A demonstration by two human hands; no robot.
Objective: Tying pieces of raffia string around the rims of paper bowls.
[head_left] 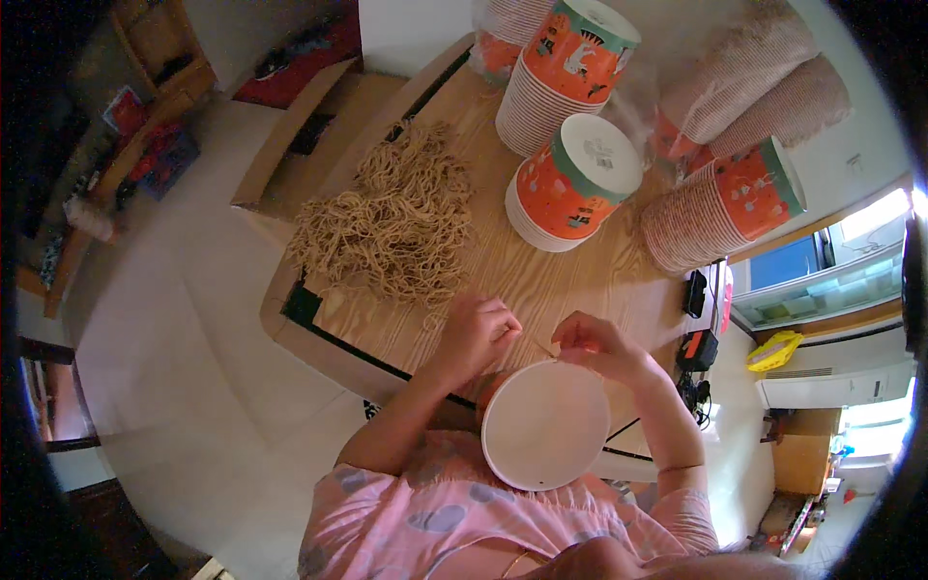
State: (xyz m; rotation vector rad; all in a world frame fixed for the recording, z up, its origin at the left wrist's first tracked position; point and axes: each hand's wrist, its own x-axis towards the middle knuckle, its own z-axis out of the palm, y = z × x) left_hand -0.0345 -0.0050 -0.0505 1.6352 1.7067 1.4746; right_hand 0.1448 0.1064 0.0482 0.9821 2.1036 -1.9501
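Observation:
A paper bucket (546, 425) with a white inside rests against my body at the table's near edge, its mouth facing up toward me. A small dark hole shows near its rim on my side. At the far rim, my right hand (597, 346) is closed in a pinch on a thin tan cord (544, 348). My left hand (478, 336) is raised just left of the bucket, fingers curled together; whatever they hold is too small to make out. Beyond it lies a large tangled heap of tan paper cord (396, 217).
Orange and green paper buckets (575, 184) stand upside down in stacks at the back. More stacks (725, 203) lie tilted at the right, some in clear plastic. An open cardboard box (290, 135) is at the far left. Black adapters and cables (698, 348) sit by the right edge.

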